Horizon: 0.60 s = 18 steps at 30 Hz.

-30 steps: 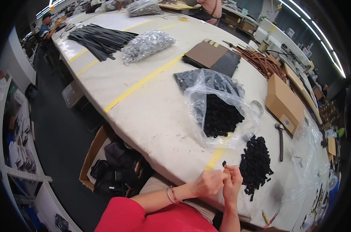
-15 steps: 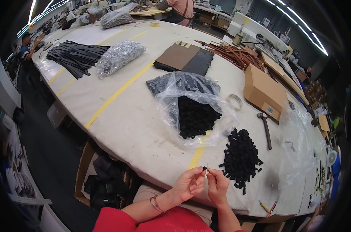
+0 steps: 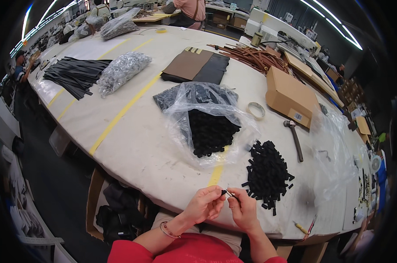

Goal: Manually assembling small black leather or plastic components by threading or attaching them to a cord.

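Observation:
At the table's near edge, my left hand (image 3: 206, 204) pinches a small black piece (image 3: 224, 192) between thumb and fingertips. Close against it, my right hand (image 3: 243, 209) grips a thin metal tool (image 3: 231, 194), its tip pointing at the black piece. Most of that tool is hidden by the fingers, so its exact kind does not show. Just beyond my right hand lies a loose heap of short black pieces (image 3: 268, 173). More black pieces (image 3: 211, 133) spill from the mouth of a clear plastic bag (image 3: 174, 131) left of the heap.
A hammer (image 3: 295, 140), a roll of tape (image 3: 255, 111) and a cardboard box (image 3: 290, 94) lie to the right. Farther off are brown straps (image 3: 255, 57), leather sheets (image 3: 194, 65), black strips (image 3: 73, 74) and a bubble-wrap bundle (image 3: 124, 72). A yellow-handled tool (image 3: 301, 228) rests near the right edge.
The view has shifted slightly, moving the table's things leftward. The thin metal tool in my right hand shows more clearly now. Both hands stay close together around the black piece.

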Motion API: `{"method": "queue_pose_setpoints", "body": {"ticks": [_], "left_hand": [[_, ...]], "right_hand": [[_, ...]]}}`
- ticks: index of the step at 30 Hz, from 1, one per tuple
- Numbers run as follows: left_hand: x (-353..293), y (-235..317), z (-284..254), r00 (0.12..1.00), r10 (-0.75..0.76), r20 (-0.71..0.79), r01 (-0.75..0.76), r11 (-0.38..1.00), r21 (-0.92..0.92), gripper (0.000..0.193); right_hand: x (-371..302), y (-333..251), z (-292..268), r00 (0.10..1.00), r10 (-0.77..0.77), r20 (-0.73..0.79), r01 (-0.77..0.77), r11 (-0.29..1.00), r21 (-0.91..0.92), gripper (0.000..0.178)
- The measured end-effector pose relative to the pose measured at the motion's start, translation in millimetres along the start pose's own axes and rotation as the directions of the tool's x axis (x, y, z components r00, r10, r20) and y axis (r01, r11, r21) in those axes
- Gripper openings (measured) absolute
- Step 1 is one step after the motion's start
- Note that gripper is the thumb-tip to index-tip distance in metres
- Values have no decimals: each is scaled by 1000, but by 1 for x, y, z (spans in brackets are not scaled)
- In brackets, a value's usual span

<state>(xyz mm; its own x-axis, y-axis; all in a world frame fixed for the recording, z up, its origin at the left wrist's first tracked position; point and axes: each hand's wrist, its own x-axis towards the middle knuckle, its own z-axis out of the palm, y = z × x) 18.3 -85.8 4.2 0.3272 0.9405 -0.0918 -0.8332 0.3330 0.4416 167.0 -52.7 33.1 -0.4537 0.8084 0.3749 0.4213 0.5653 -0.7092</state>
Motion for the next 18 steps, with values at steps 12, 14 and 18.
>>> {"method": "queue_pose_setpoints", "body": {"ticks": [12, 14, 18], "left_hand": [[3, -8, 2, 964, 195, -183, -127, 936, 329, 27], [4, -12, 1, 964, 187, -189, -121, 941, 318, 27], [6, -14, 2, 907, 374, -193, -177, 756, 630, 18]], "right_hand": [[3, -5, -9, 918, 263, 297, -340, 908, 246, 17], [2, 0, -5, 942, 235, 240, -271, 954, 127, 15], [2, -1, -2, 998, 40, 50, -31, 986, -166, 14]]}}
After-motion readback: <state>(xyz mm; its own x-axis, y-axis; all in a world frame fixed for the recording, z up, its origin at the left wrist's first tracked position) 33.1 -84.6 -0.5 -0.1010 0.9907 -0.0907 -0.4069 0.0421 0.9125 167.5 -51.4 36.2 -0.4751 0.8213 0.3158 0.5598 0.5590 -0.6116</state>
